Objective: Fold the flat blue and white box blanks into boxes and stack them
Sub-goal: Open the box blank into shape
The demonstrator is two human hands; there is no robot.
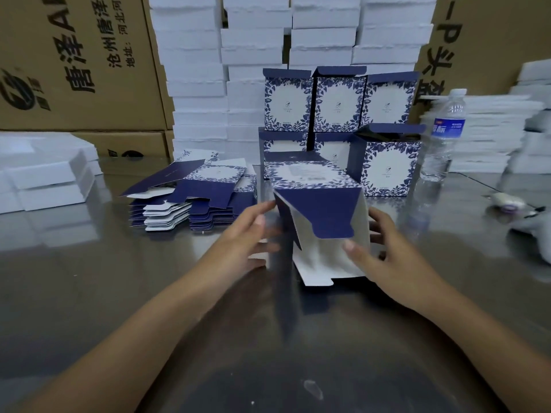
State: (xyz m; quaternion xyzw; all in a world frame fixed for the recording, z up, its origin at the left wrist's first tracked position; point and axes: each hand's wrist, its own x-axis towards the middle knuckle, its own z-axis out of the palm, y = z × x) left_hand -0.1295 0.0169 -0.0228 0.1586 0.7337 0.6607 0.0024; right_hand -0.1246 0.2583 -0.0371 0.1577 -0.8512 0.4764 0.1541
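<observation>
A half-formed blue and white box [316, 204] lies on its side on the steel table, its open end with blue and white flaps facing me. My left hand [253, 234] holds its left side with fingers against the left flap. My right hand [384, 248] grips the right wall, thumb inside on the white lining. A pile of flat blue and white blanks [196, 198] lies to the left. Behind the box stand folded boxes [337, 102] in two rows, one on top of the other, lids up.
A water bottle [444, 135] stands right of the folded boxes. White flat boxes are stacked along the back [253, 40], at the left [44, 174] and right [489, 135]. Brown cartons [74, 70] stand at back left. A small blurred object [510, 201] lies at far right.
</observation>
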